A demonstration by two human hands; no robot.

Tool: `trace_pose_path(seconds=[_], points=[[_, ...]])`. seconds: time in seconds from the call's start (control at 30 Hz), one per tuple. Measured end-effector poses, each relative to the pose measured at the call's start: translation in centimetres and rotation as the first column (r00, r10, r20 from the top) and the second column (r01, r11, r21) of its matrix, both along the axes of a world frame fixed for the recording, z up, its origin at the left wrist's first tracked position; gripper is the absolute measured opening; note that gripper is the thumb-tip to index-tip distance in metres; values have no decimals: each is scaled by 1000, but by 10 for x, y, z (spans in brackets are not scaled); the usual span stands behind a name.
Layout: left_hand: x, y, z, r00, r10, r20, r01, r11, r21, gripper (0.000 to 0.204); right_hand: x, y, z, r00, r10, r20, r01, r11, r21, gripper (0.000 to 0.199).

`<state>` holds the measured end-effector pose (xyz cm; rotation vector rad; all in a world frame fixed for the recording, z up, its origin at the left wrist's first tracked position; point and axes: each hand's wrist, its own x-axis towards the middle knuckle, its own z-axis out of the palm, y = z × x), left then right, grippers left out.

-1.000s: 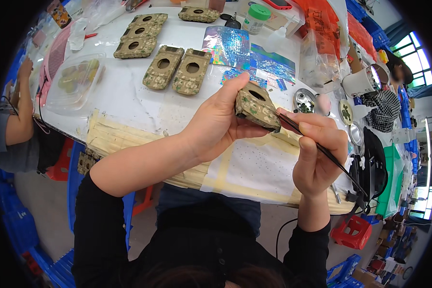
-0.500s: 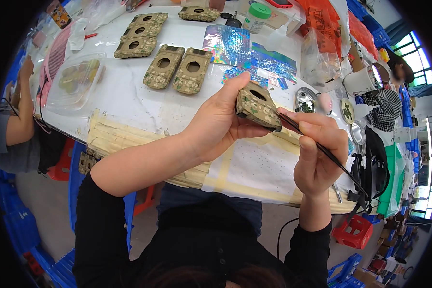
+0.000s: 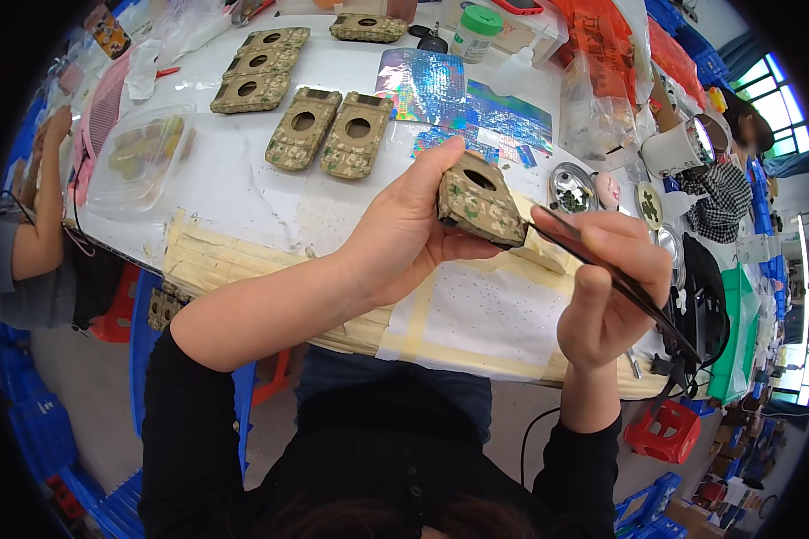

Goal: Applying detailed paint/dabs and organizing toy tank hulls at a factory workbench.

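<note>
My left hand [image 3: 413, 220] is closed round a camouflage-patterned toy tank hull [image 3: 484, 202], thumb along its far side and fingers underneath. The hull has a round hole in its top and is held tilted above the table. My right hand [image 3: 616, 278] grips slim black tweezers [image 3: 661, 319] between thumb and fingers. Their tips point at the hull's right end; whether they touch it, I cannot tell. Beyond my left hand lie two more hulls, one on the left [image 3: 304, 130] and one on the right [image 3: 358, 136], side by side.
Further hulls [image 3: 253, 90] lie at the back left, near a clear plastic box [image 3: 144, 153]. Shiny holographic sheets [image 3: 422, 85] lie behind my hands. At right are a metal dish [image 3: 573, 189] with dark green bits and a white bucket [image 3: 679, 148]. Speckled white paper [image 3: 476, 310] covers the near edge.
My right hand has moved slightly right with the tweezers, drawing their tips back from the hull's end. My left hand and the hull have barely shifted.
</note>
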<state>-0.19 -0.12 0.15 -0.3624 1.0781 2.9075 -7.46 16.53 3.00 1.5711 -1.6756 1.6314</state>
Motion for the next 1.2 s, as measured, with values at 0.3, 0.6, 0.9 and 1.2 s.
trace_pose_path(seconds=[0.3,0.6,0.9,1.2], points=[[2,6,8,973,54,-226,-116,956,-270,42,-4,45,13,826,-548,-129,563,800,209,9],[1,10,6,944,-85,-318,-16,954,-301,50,-10,57,-8,796,-518,-313,605,676,419,19],[2,12,2,954,-91,-284,-34,913,-406,53,-21,54,-21,818,-499,-285,574,728,374,18],[3,9,-2,937,-148,-317,-25,875,-483,54,-14,55,-8,806,-560,-195,593,761,264,18]])
